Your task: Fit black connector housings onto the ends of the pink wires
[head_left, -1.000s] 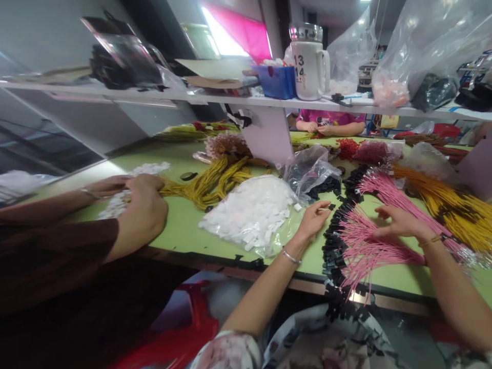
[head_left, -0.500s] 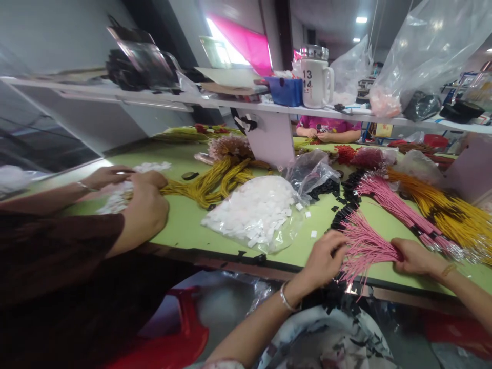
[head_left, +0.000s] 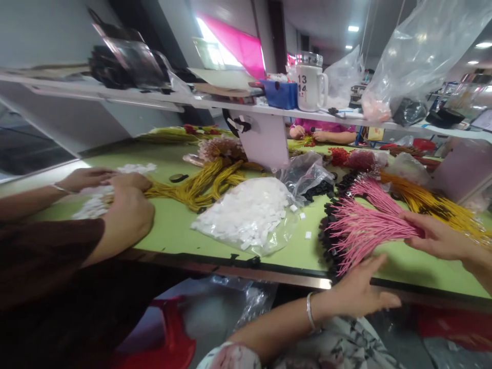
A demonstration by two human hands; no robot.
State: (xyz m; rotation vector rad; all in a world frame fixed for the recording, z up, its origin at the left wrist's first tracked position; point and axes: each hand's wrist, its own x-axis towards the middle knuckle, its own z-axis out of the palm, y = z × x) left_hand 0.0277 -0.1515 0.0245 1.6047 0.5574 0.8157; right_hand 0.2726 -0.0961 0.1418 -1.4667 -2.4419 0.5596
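Observation:
A bundle of pink wires (head_left: 361,228) with black connectors fanned along its left end is held at its right end by my right hand (head_left: 434,236). Below the bundle, my left hand (head_left: 357,289) hangs at the table's front edge with fingers spread and nothing in it. Behind the held bundle lies another pink bundle (head_left: 378,192) on the green table (head_left: 169,238). A clear bag of white connectors (head_left: 246,212) lies left of the wires, with a few loose white pieces beside it.
At the left, a person's hands (head_left: 130,195) work over white pieces and olive-yellow wires (head_left: 207,187). Yellow wires (head_left: 442,210) lie at the right. The shelf (head_left: 215,102) above holds a white mug (head_left: 309,84) and blue box (head_left: 280,93). Another person (head_left: 323,130) sits across.
My right hand has lifted the pink bundle and moved slightly up and right. My left hand has left the wires, dropped lower and spread its fingers. The view has shifted slightly.

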